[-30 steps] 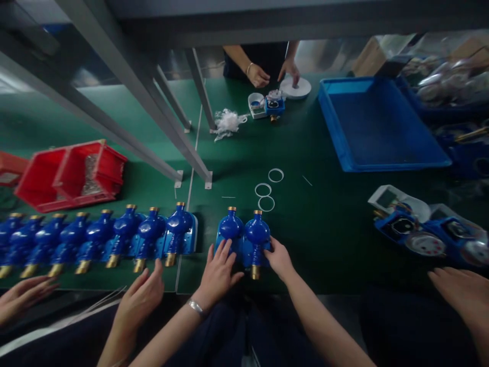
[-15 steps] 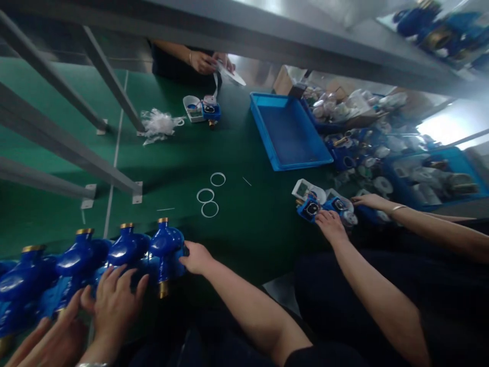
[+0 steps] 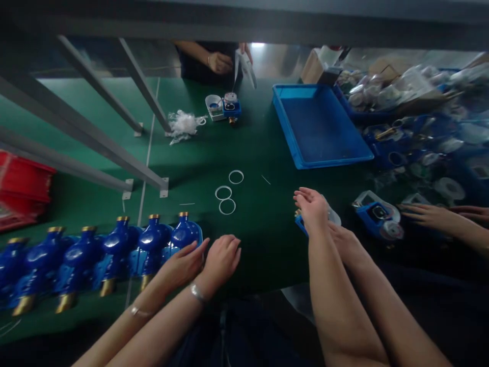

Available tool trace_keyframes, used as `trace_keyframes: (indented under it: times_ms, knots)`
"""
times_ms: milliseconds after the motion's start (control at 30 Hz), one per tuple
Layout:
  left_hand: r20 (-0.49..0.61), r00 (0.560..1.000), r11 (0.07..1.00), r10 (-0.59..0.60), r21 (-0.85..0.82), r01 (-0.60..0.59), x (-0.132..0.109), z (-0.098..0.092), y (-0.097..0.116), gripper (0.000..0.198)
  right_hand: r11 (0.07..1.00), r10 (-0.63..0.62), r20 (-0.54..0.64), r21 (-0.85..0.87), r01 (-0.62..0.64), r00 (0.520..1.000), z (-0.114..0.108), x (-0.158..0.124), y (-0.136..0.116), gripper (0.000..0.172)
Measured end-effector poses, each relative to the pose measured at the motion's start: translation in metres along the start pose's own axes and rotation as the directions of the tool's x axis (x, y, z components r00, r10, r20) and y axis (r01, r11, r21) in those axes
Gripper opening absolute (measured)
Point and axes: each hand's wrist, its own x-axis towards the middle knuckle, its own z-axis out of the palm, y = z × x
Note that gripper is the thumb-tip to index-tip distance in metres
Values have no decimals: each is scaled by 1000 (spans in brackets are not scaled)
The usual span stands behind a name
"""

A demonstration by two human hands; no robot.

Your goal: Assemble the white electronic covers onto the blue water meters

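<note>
My left hand (image 3: 222,259), with a silver band at its wrist, hangs over the green table just right of a row of blue meter bodies with brass ends (image 3: 185,235). Its fingers are curled together and I see nothing in them. Another person's hand (image 3: 187,264) rests at the row's right end, beside mine. My right hand (image 3: 314,206) is above a blue-and-white meter unit (image 3: 301,223) and partly covers it; its fingers are extended. Right behind my wrist, a co-worker's hand (image 3: 346,247) reaches to the same unit.
Thin white rings (image 3: 227,206) lie mid-table. Beyond are a blue tray (image 3: 290,137) and crumpled plastic (image 3: 185,125). Grey posts (image 3: 141,158) stand at left, near something red (image 3: 23,188). Another meter unit (image 3: 378,214) and loose parts lie right. A person across handles a white strip.
My right hand has left the end meter body and moved right to the blue-and-white unit. My left hand has come off the row and moved right. The view has shifted left.
</note>
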Motion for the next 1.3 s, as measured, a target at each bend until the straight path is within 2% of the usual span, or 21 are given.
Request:
trace_keyframes:
  times_ms: [67, 200, 300, 400, 467, 533, 633, 700, 767, 833, 900, 933, 1000, 1067, 1200, 1300]
  knots:
    - [44, 997, 997, -68, 40, 66, 30, 21, 4, 24, 998, 50, 10, 49, -50, 999, 2, -13, -11, 29]
    - [33, 962, 957, -270, 115, 265, 80, 49, -9, 38, 982, 112, 52, 149, -119, 992, 7, -38, -22, 26]
    - [45, 934, 929, -354, 133, 345, 99, 59, -17, 36, 973, 82, 55, 213, -92, 995, 7, -41, -15, 25]
    - [79, 929, 930, -361, 105, 352, 100, 64, -12, 30, 979, 8, 26, 204, -13, 1000, 0, -30, 2, 26]
    - [91, 930, 934, -356, 64, 351, 90, 62, -6, 30, 998, 8, 23, 69, -10, 1000, -7, -17, 15, 27]
    - [94, 937, 942, -336, 12, 336, 70, 54, -6, 31, 991, 93, 40, -102, -89, 995, -16, -2, 27, 29]
    - [87, 965, 965, -247, -67, 253, 22, 28, -28, 25, 949, 253, 93, -217, -229, 963, -30, 18, 49, 24]
    - [76, 980, 976, -185, -107, 192, -10, 10, -50, 29, 935, 332, 183, -195, -296, 925, -36, 25, 65, 17]
    - [48, 988, 979, -147, -135, 152, -32, 2, -63, 35, 922, 386, 305, -130, -364, 870, -40, 26, 81, 17]
    - [19, 992, 979, -122, -160, 123, -40, 7, -55, 34, 907, 402, 389, -48, -417, 829, -40, 23, 93, 24]
    - [-18, 993, 977, -116, -180, 111, -40, 20, -28, 25, 896, 402, 410, 9, -444, 819, -36, 18, 101, 27]
    - [-35, 993, 977, -113, -188, 105, -39, 28, -12, 20, 893, 401, 409, 24, -449, 820, -33, 15, 103, 28]
    - [-146, 978, 971, -146, -209, 114, -39, 38, 15, 19, 896, 390, 408, 40, -443, 825, -23, 6, 105, 29]
    - [-240, 955, 966, -171, -233, 115, -43, 38, 27, 16, 905, 366, 409, 55, -422, 836, -10, -7, 106, 29]
    - [-349, 911, 953, -220, -275, 125, -58, 22, 16, 13, 918, 306, 429, 103, -383, 850, 33, -41, 105, 28]
    - [-416, 876, 950, -245, -283, 131, -68, 13, 6, 15, 909, 276, 512, 138, -394, 814, 79, -72, 98, 29]
